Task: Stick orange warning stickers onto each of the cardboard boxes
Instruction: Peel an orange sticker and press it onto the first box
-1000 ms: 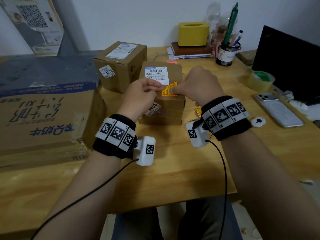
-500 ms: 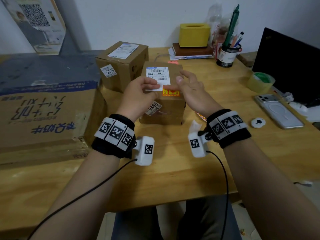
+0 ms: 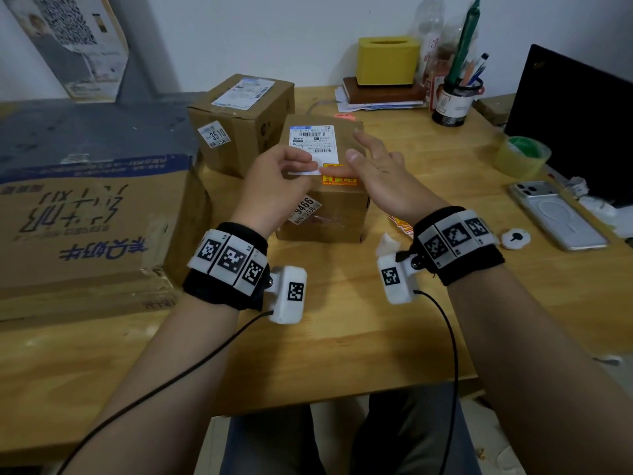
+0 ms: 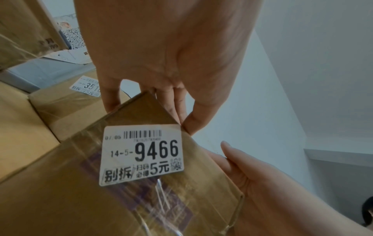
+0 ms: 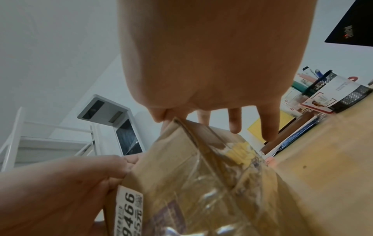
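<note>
A small cardboard box (image 3: 329, 214) marked 9466 stands mid-table, also seen in the left wrist view (image 4: 60, 191) and the right wrist view (image 5: 201, 191). An orange warning sticker (image 3: 339, 180) lies across its top front edge. My left hand (image 3: 301, 162) rests loosely curled fingertips on the box's top near the white label. My right hand (image 3: 359, 159) is spread, one finger lying along the sticker's upper edge. A second box (image 3: 239, 132) marked 3510 stands behind on the left, and a large flat box (image 3: 85, 228) lies far left. Neither shows an orange sticker.
More orange stickers (image 3: 400, 224) lie on the table by my right wrist. To the right are a phone (image 3: 555, 217), a tape roll (image 3: 522, 156) and a dark screen (image 3: 575, 125). A pen holder (image 3: 454, 101) and a yellow tissue box (image 3: 388, 61) stand at the back.
A second ago both hands pinched the orange sticker at the box's edge. Now it lies stuck on the box, and my right hand has opened and spread its fingers.
</note>
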`<action>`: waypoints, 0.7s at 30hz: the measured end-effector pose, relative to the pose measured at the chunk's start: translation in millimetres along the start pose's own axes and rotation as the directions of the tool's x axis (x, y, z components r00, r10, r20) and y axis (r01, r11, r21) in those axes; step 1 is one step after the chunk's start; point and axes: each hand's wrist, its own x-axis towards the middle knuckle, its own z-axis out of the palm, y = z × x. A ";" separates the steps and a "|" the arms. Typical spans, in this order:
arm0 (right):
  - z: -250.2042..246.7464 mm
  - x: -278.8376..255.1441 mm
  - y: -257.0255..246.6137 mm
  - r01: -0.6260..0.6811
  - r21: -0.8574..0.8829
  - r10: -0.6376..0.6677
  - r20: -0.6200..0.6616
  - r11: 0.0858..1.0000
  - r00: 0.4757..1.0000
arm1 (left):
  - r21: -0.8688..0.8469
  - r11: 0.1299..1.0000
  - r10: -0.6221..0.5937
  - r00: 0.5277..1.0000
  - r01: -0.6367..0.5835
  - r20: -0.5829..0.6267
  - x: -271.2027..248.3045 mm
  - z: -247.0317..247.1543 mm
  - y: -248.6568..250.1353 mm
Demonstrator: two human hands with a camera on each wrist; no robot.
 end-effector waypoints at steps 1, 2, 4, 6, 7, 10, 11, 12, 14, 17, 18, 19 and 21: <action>-0.2 -0.4 2.3 0.006 0.002 -0.006 0.004 1.000 1.000 | -0.003 1.000 -0.002 1.000 0.002 0.000 0.1 0.2 -0.5; -0.5 -1.8 3.7 0.006 0.008 -0.006 0.011 1.000 1.000 | -0.008 1.000 -0.004 1.000 0.004 0.001 0.0 0.6 -0.8; -1.0 -4.9 5.1 0.013 0.016 -0.014 0.027 1.000 1.000 | -0.015 1.000 -0.009 1.000 0.009 0.001 0.1 1.0 -0.9; -0.8 -7.2 4.9 0.032 0.025 -0.033 0.028 0.999 0.999 | -0.019 1.000 -0.013 1.000 0.013 0.002 0.1 1.1 -0.3; -0.5 -7.3 4.9 0.035 0.031 -0.036 0.021 0.999 0.999 | -0.022 1.000 -0.014 1.000 0.014 0.002 0.0 1.2 0.0; 0.7 -5.4 6.8 0.007 0.040 -0.006 -0.015 0.999 1.000 | -0.019 1.000 -0.015 1.000 0.015 -0.003 0.1 1.0 0.4; 0.6 -4.3 7.3 -0.004 0.035 0.005 -0.029 0.999 1.000 | -0.016 1.000 -0.013 1.000 0.013 -0.004 0.0 0.9 0.3; 0.4 -2.9 8.0 -0.015 0.028 0.017 -0.042 0.999 0.999 | -0.014 1.000 -0.012 1.000 0.012 -0.005 0.0 1.0 -0.3; -0.4 0.2 8.2 -0.038 0.004 0.038 -0.061 0.999 0.997 | -0.002 1.000 -0.010 1.000 0.010 -0.006 -0.3 1.1 -0.9; -1.2 4.8 6.9 -0.056 -0.026 0.054 -0.074 0.998 0.996 | 0.000 1.000 -0.010 1.000 0.010 -0.008 -0.7 1.0 -0.5; -1.8 5.7 6.4 -0.055 -0.026 0.053 -0.069 0.998 0.996 | -0.004 1.000 -0.011 1.000 0.011 -0.009 -0.5 1.0 -0.5; -2.5 6.8 7.1 -0.051 -0.021 0.050 -0.060 0.998 0.997 | -0.006 1.000 -0.012 1.000 0.012 -0.009 -0.6 0.8 -0.4; -3.9 7.7 10.0 -0.035 0.008 0.035 -0.043 0.999 0.998 | -0.014 1.000 -0.010 1.000 0.010 -0.008 -0.9 1.0 -0.4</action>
